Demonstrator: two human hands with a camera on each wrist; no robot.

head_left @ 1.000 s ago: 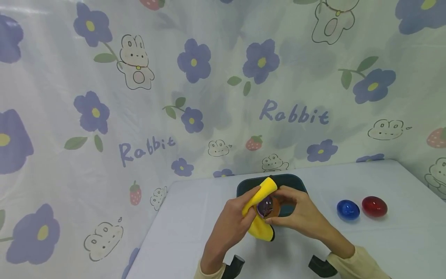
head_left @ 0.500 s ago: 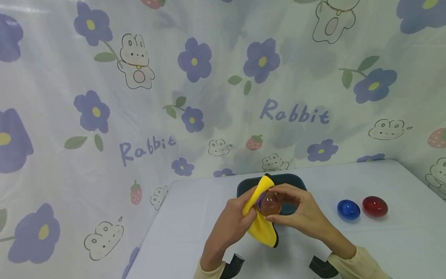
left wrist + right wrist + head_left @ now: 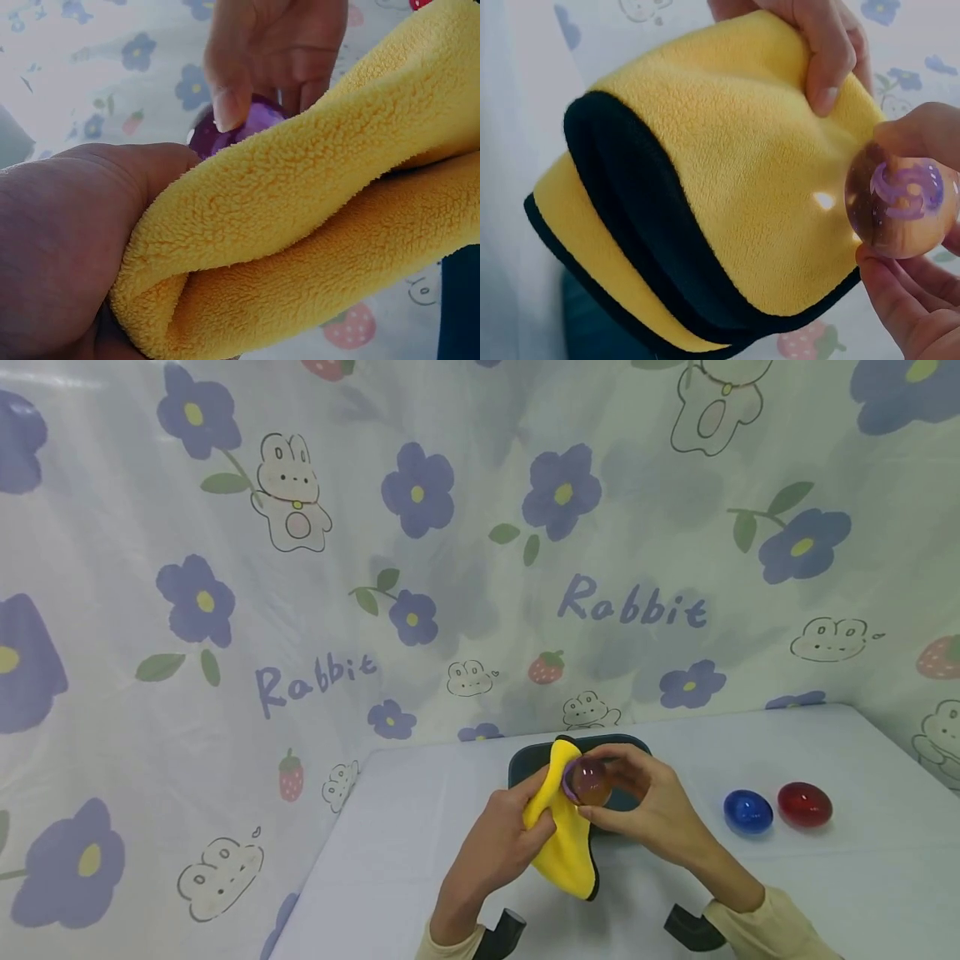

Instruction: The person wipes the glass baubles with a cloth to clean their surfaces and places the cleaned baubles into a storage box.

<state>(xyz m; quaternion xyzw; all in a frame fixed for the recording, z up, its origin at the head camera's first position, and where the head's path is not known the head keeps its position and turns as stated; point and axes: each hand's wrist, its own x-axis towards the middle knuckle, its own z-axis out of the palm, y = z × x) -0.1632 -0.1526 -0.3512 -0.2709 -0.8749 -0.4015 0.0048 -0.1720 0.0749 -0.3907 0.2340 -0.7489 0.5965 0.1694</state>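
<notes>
My left hand point(image 3: 495, 839) grips a folded yellow fleecy cleaning cloth point(image 3: 566, 856) with dark edging, its thumb pressed on the near face. Between the thumb and fingers of my right hand point(image 3: 660, 802) is a glassy, see-through purple ball point(image 3: 591, 783), held up against the cloth's upper right part. A purple swirl shows inside the ball point(image 3: 904, 199) in the right wrist view, and the cloth point(image 3: 735, 172) hangs in layers beside it. From the left wrist, a fold of the cloth point(image 3: 300, 187) covers most of the ball point(image 3: 259, 120).
Behind the hands stands a dark green tray point(image 3: 528, 756), partly hidden by them and the cloth. To the right, a shiny blue egg-shaped piece point(image 3: 748, 812) and a red one point(image 3: 805, 805) lie side by side on the white table point(image 3: 420, 835). A printed curtain point(image 3: 465, 568) hangs behind.
The ball has turned in my right fingers and moved slightly up, and the right hand has risen with it. The cloth's lower part hangs further down and right. The blue and red pieces stay put.
</notes>
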